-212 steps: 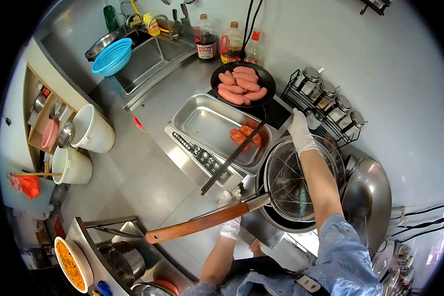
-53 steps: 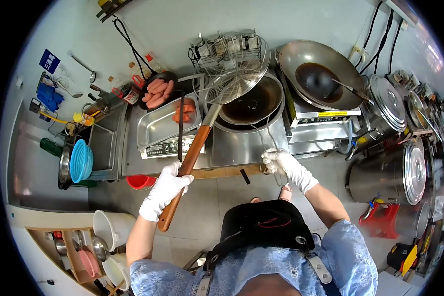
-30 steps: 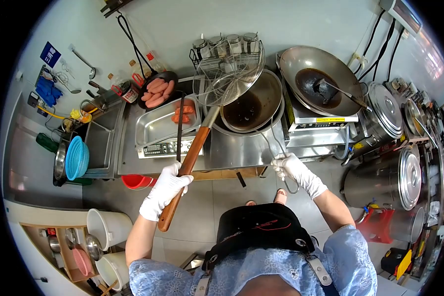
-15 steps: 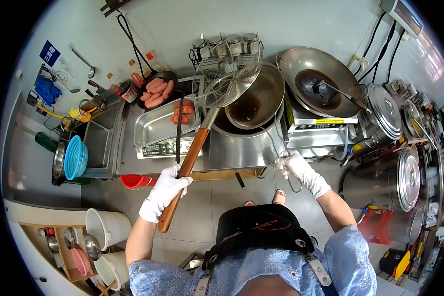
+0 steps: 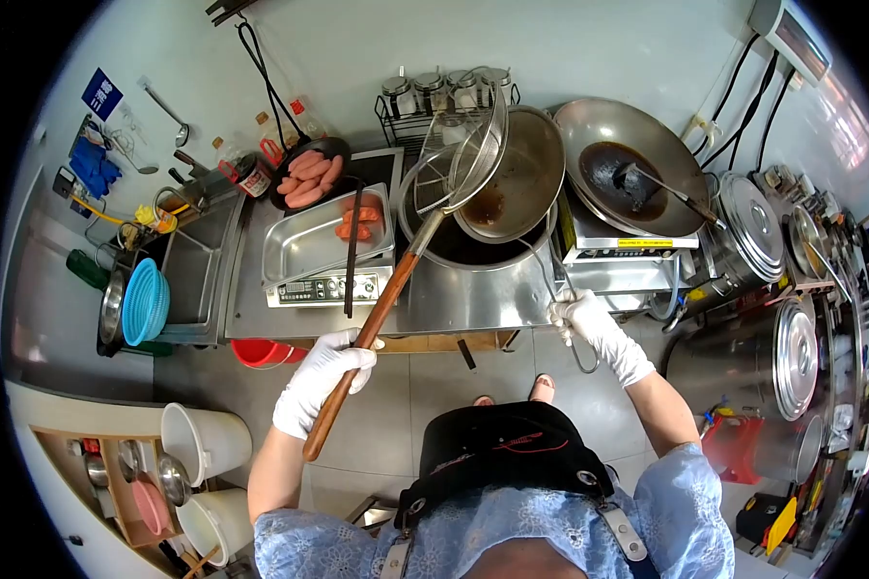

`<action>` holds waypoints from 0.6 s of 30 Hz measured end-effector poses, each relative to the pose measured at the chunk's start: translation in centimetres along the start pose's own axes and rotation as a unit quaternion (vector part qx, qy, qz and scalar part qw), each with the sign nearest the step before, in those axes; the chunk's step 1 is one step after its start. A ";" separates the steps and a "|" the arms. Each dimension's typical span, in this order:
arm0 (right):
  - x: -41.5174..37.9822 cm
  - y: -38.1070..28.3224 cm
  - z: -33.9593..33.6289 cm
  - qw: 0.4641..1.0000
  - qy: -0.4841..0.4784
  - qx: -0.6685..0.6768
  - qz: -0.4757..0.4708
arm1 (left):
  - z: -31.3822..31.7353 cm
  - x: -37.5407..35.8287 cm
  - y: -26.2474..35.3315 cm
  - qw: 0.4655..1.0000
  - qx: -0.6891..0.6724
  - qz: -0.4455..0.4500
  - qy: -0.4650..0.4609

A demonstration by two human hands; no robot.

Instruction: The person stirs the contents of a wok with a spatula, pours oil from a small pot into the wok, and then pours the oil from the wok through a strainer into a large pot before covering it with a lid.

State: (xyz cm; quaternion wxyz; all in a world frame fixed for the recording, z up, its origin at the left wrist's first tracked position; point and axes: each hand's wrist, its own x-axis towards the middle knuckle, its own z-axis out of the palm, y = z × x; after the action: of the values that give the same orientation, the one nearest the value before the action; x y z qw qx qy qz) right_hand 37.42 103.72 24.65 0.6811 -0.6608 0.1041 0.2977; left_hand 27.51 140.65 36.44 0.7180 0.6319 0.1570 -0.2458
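My left hand (image 5: 326,378), in a white glove, is closed round the wooden handle of a wire strainer (image 5: 475,159). The strainer's mesh head is turned on edge over the left part of a pot (image 5: 454,257) of dark liquid. In its white glove, my right hand (image 5: 585,320) is closed on the looped metal handle of a steel ladle pan (image 5: 526,159), whose bowl is tilted above the same pot with a little brown liquid inside. To the right, a wok (image 5: 681,135) holds dark liquid and a spatula (image 5: 671,190).
Sausages (image 5: 311,178) fill a black pan at the back left. Before it stand a steel tray (image 5: 294,246) with sausages and black tongs (image 5: 352,256). Spice jars (image 5: 431,94) line the wall. A blue basket (image 5: 146,302) sits by the sink; large pots (image 5: 734,357) stand right.
The strainer has turned from lying broadly face-up to nearly on edge. The pan's bowl has tipped more steeply and shifted slightly right, uncovering more of the pot below.
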 end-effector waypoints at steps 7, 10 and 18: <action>-0.3 -1.2 0.1 0.999 0.006 -0.029 -0.015 | -0.3 -0.4 -1.0 0.992 -0.114 0.008 -0.063; 0.2 -0.7 -0.4 1.000 0.002 -0.026 -0.015 | -0.5 -0.6 -1.2 0.991 -0.120 0.007 -0.059; -0.3 -1.5 -0.3 0.999 0.007 -0.027 -0.025 | -1.0 -0.8 -1.4 0.987 -0.141 0.030 -0.078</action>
State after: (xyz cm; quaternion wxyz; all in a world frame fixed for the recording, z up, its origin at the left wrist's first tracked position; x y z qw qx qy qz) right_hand 38.08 103.41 25.99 0.6693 -0.6835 0.0840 0.2790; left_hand 26.14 141.69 35.58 0.8169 0.5079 0.1148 -0.2480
